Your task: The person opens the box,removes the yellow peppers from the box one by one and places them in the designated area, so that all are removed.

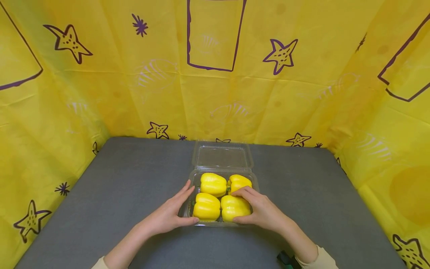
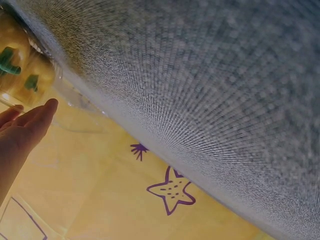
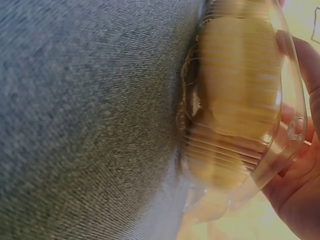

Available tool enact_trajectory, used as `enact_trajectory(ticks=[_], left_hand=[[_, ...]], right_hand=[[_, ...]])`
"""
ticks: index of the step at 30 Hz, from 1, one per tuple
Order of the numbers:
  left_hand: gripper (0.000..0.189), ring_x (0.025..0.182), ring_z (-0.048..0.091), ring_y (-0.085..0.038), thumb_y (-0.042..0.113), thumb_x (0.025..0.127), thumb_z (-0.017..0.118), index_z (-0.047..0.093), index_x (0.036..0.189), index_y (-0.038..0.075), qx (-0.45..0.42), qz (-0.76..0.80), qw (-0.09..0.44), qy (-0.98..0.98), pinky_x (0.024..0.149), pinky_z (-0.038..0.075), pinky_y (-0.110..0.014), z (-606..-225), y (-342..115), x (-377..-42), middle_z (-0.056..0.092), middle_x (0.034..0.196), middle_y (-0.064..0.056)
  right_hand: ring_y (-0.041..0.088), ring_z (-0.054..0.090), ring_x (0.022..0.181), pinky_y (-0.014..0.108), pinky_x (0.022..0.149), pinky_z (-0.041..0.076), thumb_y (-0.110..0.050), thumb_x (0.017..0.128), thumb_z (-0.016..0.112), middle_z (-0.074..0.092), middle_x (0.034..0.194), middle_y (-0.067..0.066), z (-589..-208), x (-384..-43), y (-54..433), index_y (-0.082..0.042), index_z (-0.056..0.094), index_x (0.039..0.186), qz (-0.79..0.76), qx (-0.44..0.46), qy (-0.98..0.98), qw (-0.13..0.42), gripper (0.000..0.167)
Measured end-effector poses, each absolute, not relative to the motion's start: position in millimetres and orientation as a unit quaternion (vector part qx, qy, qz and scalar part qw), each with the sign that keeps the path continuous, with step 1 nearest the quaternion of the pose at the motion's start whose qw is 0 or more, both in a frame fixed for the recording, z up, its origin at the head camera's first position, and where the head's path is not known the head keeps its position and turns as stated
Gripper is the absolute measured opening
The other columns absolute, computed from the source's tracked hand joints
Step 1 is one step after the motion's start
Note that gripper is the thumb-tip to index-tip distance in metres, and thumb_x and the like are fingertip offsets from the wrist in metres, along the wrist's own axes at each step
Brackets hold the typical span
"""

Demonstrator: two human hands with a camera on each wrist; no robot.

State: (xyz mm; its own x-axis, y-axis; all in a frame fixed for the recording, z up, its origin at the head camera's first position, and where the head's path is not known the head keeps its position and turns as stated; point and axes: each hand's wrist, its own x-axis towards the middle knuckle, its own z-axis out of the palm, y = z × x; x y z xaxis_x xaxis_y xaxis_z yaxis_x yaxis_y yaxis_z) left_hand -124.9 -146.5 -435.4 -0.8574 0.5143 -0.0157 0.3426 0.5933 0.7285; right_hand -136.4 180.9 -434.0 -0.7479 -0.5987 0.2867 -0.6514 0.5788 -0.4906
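A clear plastic clamshell container [image 1: 215, 224] lies on the table with its lid [image 1: 221, 155] folded back. Several yellow bell peppers fill it: one at back left [image 1: 213, 184], one at front left [image 1: 206, 206], one at back right [image 1: 239, 182] and one at front right [image 1: 235, 209]. My right hand [image 1: 258, 207] grips the front right pepper, thumb in front and fingers behind. Along the container's left side, my left hand [image 1: 174, 209] rests with fingers extended and the thumb by the front corner. The left wrist view shows green stems [image 2: 9, 61] through the clear wall.
The grey cloth-covered table [image 1: 134, 179] reaches back to a yellow patterned curtain [image 1: 215, 97], which also hangs on both sides. Near my right forearm, a dark object [image 1: 287, 259] shows at the bottom edge of the head view.
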Motion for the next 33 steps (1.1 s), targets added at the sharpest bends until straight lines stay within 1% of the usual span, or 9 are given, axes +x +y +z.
enact_trajectory(ticks=[6,13,19,24,29,33], left_hand=[[0.1,0.142,0.025,-0.038,0.052,0.082,0.074,0.024,0.154,0.004,0.24,0.381,0.117,0.885,0.107,0.03,-0.059,-435.9,-146.5,-125.2,0.008,0.162,-0.013],[0.1,0.142,0.025,-0.038,0.053,0.082,0.073,0.025,0.154,0.004,0.243,0.379,0.114,0.886,0.107,0.03,-0.059,-437.3,-147.0,-125.5,0.008,0.162,-0.013],[0.1,0.143,0.024,-0.037,0.054,0.082,0.073,0.025,0.154,0.004,0.242,0.379,0.116,0.885,0.107,0.03,-0.059,-437.6,-146.9,-126.0,0.007,0.162,-0.012],[0.1,0.142,0.024,-0.038,0.054,0.082,0.073,0.025,0.154,0.004,0.242,0.378,0.115,0.886,0.107,0.03,-0.059,-437.5,-146.9,-126.2,0.007,0.162,-0.013],[0.1,0.143,0.024,-0.037,0.055,0.082,0.072,0.024,0.154,0.004,0.242,0.381,0.118,0.885,0.107,0.029,-0.059,-437.2,-147.0,-126.1,0.007,0.162,-0.012],[0.1,0.143,0.023,-0.037,0.055,0.082,0.072,0.024,0.154,0.005,0.243,0.383,0.121,0.883,0.107,0.029,-0.059,-437.0,-147.1,-126.2,0.006,0.162,-0.012]], right_hand=[[0.01,0.057,0.106,0.034,0.086,0.052,-0.049,0.076,0.081,0.054,0.124,-0.011,-437.4,-137.2,181.8,-0.021,0.06,0.126,0.304,0.362,-0.88,0.051,0.061],[0.009,0.056,0.107,0.033,0.088,0.051,-0.049,0.075,0.081,0.055,0.125,-0.012,-443.5,-138.5,183.1,-0.023,0.06,0.127,0.321,0.367,-0.871,0.062,0.062],[0.011,0.057,0.109,0.034,0.089,0.052,-0.048,0.074,0.082,0.056,0.125,-0.009,-446.6,-139.5,183.4,-0.02,0.061,0.127,0.334,0.373,-0.862,0.078,0.063],[0.012,0.057,0.111,0.036,0.09,0.051,-0.049,0.074,0.082,0.056,0.126,-0.009,-444.8,-139.3,183.2,-0.02,0.062,0.127,0.34,0.368,-0.862,0.078,0.064],[0.011,0.056,0.113,0.035,0.091,0.051,-0.047,0.073,0.084,0.056,0.126,-0.009,-442.7,-139.0,183.9,-0.02,0.062,0.127,0.349,0.367,-0.859,0.075,0.064],[0.012,0.056,0.112,0.035,0.09,0.051,-0.044,0.072,0.085,0.057,0.124,-0.008,-442.8,-139.9,184.5,-0.019,0.062,0.127,0.348,0.375,-0.855,0.088,0.065]])
